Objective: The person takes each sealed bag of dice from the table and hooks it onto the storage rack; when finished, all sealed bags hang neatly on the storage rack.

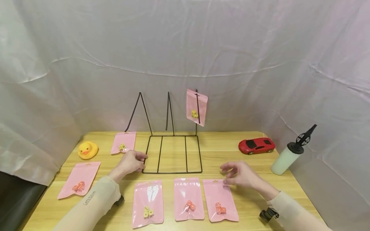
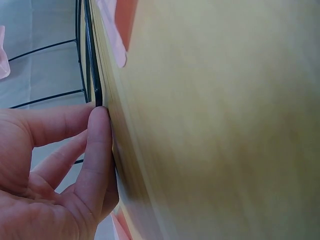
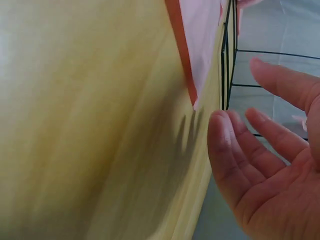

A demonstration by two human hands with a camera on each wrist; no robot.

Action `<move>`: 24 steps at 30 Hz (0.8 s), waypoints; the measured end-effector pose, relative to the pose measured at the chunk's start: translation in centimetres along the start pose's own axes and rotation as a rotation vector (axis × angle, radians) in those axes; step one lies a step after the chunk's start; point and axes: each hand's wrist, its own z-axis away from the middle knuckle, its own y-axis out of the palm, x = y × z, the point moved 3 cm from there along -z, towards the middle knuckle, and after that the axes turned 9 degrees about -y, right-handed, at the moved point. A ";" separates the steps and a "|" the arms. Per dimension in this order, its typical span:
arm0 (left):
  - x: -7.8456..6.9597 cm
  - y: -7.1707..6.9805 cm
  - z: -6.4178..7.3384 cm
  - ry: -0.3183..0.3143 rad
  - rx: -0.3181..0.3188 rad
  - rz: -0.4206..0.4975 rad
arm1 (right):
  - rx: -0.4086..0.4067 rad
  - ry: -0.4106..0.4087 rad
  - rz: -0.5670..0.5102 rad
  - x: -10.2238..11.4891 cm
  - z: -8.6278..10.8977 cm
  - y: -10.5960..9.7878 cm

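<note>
Front row of bags: three pink zip bags lie on the desk [image 1: 254, 199] at the bottom centre of the frame; the left bag [image 1: 148, 196] has yellow dice [image 1: 146, 212], the middle bag [image 1: 187, 192] and right bag [image 1: 216, 192] orange-red dice.
Right hand [image 1: 241, 175]: thumb and fingers loosely parted, gripping nothing, at the right bag's upper right corner, lower right of the frame.
Far-left bag [image 1: 83, 173]: pink, with orange-red dice, flat in the lower left.
Left hand [image 1: 131, 162]: thumb and fingers pinch the left rail of the rack's base, left of centre.
Black wire rack [image 1: 172, 173]: base on the desk in mid-frame, three arms rising behind.
Pump [image 1: 284, 160]: pale barrel, black nozzle, upright but leaning right, at the right.
Rubber duck [image 1: 88, 150]: yellow, at the left.
Toy car [image 1: 256, 146]: red, right of centre.
Back-left bag [image 1: 125, 138]: yellow dice, flat beside the rack.
Hanging bag [image 1: 190, 104]: pink, yellow dice, on the rack's right arm, above centre.
Curtain [image 1: 173, 41]: pale cloth across the top.
</note>
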 end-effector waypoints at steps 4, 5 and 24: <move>0.1 0.0 0.0 -0.003 -0.002 -0.005 | -0.002 0.062 0.049 0.3 0.6 0.7; 0.2 -0.1 0.0 -0.002 -0.003 -0.006 | -0.001 0.074 0.071 0.4 0.7 0.9; 0.1 0.1 -0.1 -0.004 -0.007 0.003 | -0.006 0.093 0.271 -0.1 0.0 1.4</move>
